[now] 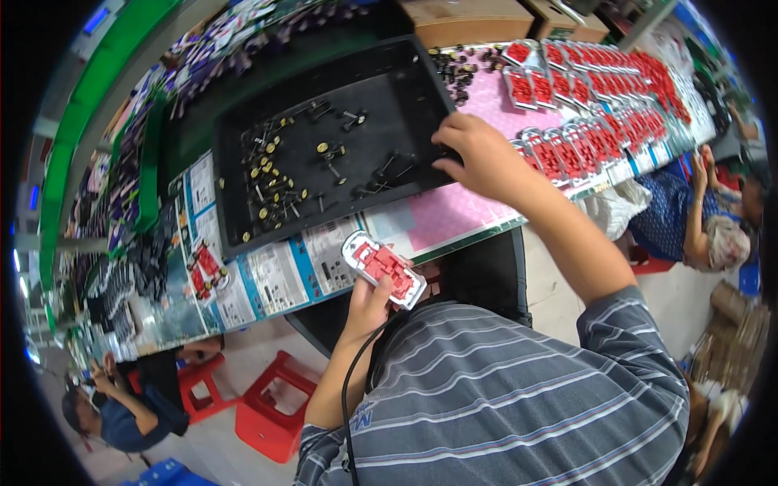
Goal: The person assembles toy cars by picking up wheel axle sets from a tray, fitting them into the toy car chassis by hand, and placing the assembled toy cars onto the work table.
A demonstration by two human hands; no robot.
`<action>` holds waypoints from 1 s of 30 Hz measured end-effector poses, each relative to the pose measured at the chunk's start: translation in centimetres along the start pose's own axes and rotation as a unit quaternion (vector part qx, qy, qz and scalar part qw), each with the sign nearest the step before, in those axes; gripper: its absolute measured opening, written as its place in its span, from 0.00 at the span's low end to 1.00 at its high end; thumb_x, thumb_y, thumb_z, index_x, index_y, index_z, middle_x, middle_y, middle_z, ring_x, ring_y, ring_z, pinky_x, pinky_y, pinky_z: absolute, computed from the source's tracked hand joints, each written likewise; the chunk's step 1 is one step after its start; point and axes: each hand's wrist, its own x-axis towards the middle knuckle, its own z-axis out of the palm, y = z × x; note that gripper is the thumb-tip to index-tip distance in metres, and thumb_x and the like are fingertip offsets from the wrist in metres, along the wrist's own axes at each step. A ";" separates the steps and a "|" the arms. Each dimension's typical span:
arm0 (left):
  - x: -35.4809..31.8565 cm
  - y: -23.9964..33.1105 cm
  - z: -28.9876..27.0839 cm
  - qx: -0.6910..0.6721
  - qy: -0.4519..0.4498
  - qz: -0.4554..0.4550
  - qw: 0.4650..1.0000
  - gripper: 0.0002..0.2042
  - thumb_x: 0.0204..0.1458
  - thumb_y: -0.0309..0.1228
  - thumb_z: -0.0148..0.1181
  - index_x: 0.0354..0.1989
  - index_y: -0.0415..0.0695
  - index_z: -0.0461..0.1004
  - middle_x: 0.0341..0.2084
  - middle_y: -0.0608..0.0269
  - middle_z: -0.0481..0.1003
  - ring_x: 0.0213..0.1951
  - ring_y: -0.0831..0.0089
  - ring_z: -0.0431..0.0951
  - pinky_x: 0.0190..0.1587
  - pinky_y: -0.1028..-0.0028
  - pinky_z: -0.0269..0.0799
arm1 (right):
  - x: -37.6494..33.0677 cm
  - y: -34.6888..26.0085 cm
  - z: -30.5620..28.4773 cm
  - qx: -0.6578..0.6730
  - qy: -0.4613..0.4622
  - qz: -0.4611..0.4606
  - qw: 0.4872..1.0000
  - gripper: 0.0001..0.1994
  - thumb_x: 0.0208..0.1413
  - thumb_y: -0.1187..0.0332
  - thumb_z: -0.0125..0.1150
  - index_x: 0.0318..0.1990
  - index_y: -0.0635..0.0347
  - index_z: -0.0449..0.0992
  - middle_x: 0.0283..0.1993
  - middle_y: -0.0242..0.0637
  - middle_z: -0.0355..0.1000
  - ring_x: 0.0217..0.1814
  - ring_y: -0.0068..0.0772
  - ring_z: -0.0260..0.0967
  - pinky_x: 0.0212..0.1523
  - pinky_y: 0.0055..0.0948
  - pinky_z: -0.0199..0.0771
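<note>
The red and white toy car piece (383, 268) sits in the left hand (369, 304), held up just off the near edge of the table (454, 217), above the person's striped shirt (502, 389). The fingers close around its lower end from below, so most of the piece shows: a white rounded frame with red inner parts, tilted with one end toward the table. It hangs over the gap between the table edge and the body, with free room on all sides.

The right hand (478, 154) reaches forward to the right side of a black tray (389, 81), its fingers curled down over the tray's right rim into the corner; whether they pinch one of the small parts there cannot be told. The tray lies tilted on the table, its near rim close to the table edge. Small black axles with dark and gold wheels (271, 174) lie scattered in it, thick toward the left wall, sparse in the middle, leaving bare floor near the far rim.

Right of the tray, a pink mat (454, 211) carries rows of red and white car pieces (600, 97) running to the far right. Printed sheets (275, 275) lie along the near edge left of the held piece. Below, a red stool (271, 401) stands on the floor, and another person (697, 211) sits at the right.
</note>
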 end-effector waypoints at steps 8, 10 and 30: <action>-0.4 0.3 -0.2 0.009 0.029 -0.008 0.999 0.33 0.64 0.43 0.56 0.69 0.35 0.52 0.56 0.43 0.70 0.57 0.60 0.75 0.58 0.63 0.72 | 7.9 2.1 3.9 -0.352 -0.248 -0.016 0.903 0.16 0.42 0.70 0.70 0.41 0.58 0.81 0.47 0.36 0.77 0.57 0.40 0.68 0.60 0.49 0.60; -0.5 0.4 -0.6 0.012 0.033 -0.002 0.999 0.33 0.65 0.43 0.56 0.70 0.35 0.51 0.56 0.43 0.70 0.57 0.59 0.74 0.59 0.62 0.72 | 7.7 1.4 1.9 -0.220 -0.180 -0.027 0.958 0.18 0.41 0.69 0.71 0.44 0.62 0.80 0.49 0.41 0.77 0.56 0.41 0.71 0.59 0.46 0.66; 2.6 1.9 1.7 0.031 -0.064 0.058 0.996 0.39 0.67 0.44 0.52 0.75 0.36 0.39 0.64 0.52 0.64 0.63 0.66 0.68 0.65 0.66 0.64 | -7.2 -10.0 2.9 0.213 -0.023 0.065 0.975 0.24 0.41 0.68 0.77 0.46 0.67 0.76 0.46 0.48 0.75 0.48 0.49 0.74 0.51 0.39 0.75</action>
